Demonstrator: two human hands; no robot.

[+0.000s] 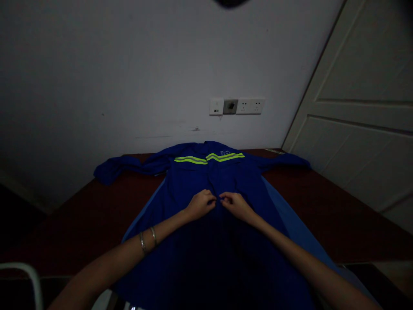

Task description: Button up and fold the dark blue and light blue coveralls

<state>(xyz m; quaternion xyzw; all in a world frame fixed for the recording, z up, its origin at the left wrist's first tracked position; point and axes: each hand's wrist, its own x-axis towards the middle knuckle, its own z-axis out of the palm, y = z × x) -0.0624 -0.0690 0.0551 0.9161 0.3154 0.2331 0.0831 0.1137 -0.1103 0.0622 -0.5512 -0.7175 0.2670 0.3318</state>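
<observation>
A blue work jacket (206, 181) with yellow-green reflective stripes across the chest lies spread flat on a dark red table (338, 211), sleeves stretched out to both sides. My left hand (201, 203) and my right hand (235, 204) meet at the jacket's front centre line. Both pinch the fabric there with closed fingers, fingertips almost touching. Two bracelets sit on my left wrist (147, 239).
A white wall with a row of sockets (237, 106) stands behind the table. A white door (364, 112) is at the right. A chair's metal rail (22, 275) shows at the bottom left. The room is dim.
</observation>
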